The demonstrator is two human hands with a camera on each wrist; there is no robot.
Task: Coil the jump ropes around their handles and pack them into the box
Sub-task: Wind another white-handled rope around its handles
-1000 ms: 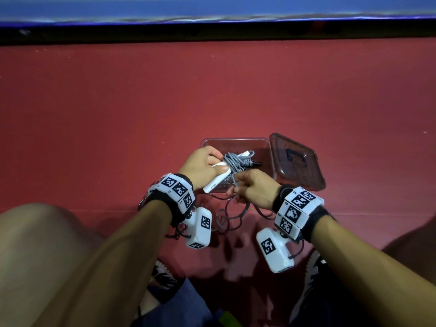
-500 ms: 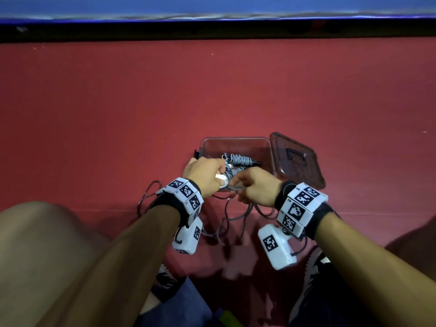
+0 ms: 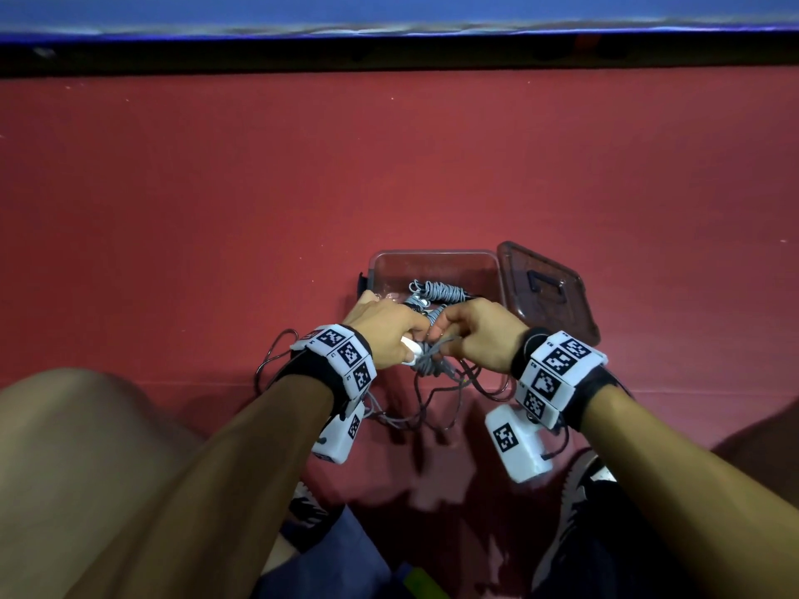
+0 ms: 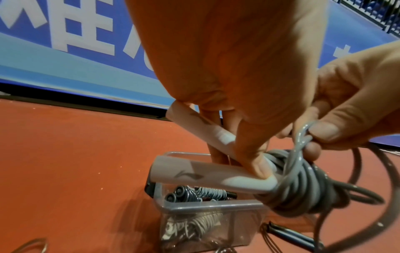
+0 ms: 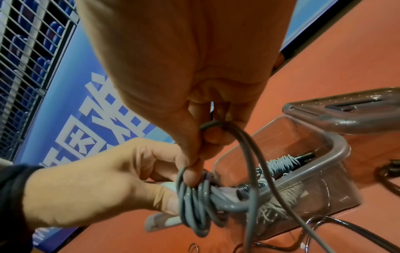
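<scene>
Over the red floor [image 3: 216,209], we work just at 6 o'clock of the clear box [image 3: 436,263], its lid [image 3: 549,291] lying at 3 o'clock and one coiled rope [image 3: 441,291] already inside. Our left hand [image 3: 385,330] curls around the paired white handles [image 4: 205,176]; our right hand [image 3: 480,335] pinches the grey cord [image 5: 249,154], half wound. The cord looks light, springy and slick, so we judge the handles the surest hold.

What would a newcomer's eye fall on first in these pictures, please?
Probably the two hands meeting at centre: the left hand grips two white handles while the right hand pinches the grey rope coiled round them. Just beyond sits the clear box holding a coiled rope, its lid beside it.
</scene>
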